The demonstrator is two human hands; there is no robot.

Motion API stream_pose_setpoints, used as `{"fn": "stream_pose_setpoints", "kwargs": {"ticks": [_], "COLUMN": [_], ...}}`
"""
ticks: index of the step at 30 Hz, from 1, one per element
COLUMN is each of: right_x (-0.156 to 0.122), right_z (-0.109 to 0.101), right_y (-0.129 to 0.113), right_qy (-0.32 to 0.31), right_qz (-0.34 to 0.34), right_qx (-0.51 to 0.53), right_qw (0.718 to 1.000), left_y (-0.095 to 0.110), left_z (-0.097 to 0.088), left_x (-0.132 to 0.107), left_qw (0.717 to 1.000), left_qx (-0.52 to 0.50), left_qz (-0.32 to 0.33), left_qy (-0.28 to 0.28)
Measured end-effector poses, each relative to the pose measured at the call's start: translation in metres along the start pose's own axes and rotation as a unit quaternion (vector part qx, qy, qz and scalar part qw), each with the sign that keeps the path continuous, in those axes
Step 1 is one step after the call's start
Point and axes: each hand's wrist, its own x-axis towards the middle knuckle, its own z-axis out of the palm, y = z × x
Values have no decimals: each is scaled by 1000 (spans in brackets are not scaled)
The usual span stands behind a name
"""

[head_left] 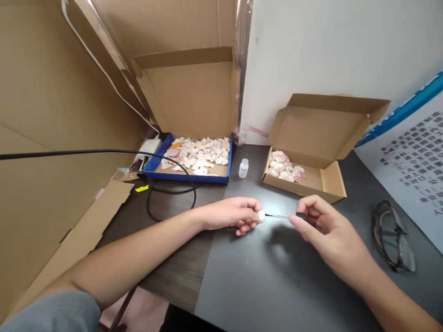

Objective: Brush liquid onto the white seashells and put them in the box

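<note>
Off-white shell (261, 216) sits pinched in your left hand (241, 214), apparently leaving its 3 o'clock side free for the thin tool (282, 216) your right hand (325, 230) pinches.

Glare (275, 212) whitens the grey mat (235, 281) above a soft, dark shadow (287, 244); the glasses (398, 242) look slightly blurred.

A pair of glasses (401, 249) lies on the dark surface (242, 286), over on the right. Near it is a big pale sheet (408, 184) with rows of dark marks and a blue stripe (411, 108). On the left, a long black wire (104, 151) makes a loop near a bright yellow tag (141, 188). A white cord (104, 72) runs down beside a tall cardboard wall (69, 115).
</note>
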Motion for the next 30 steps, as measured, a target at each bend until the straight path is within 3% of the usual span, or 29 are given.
{"fn": "stream_pose_setpoints", "kwargs": {"ticks": [6, 10, 14, 17, 24, 28, 30], "right_x": [1, 1, 0, 1, 2, 1, 0], "right_z": [0, 0, 2, 4, 3, 3, 3], "right_y": [0, -2, -5, -5, -1, -4, -5], "right_qy": [-10, -38, -24, -52, -45, -33, -41], "right_qz": [21, 34, 35, 43, 40, 22, 20], "right_qx": [16, 97, 53, 122, 131, 60, 77], "right_qw": [1000, 994, 998, 990, 990, 997, 996], "left_y": [0, 0, 0, 1, 3, 3, 3], "left_z": [1, 1, 2, 3, 4, 5, 6], "left_x": [-1, -1, -2, -2, -2, -2, -2], "left_qw": [1000, 1000, 1000, 1000, 999, 999, 999], "left_qx": [6, 1, 5, 9, 24, 26, 25], "left_qz": [1, -4, -4, -2, -4, -5, -6], "left_qy": [5, 9, 13, 16, 20, 22, 24]}}
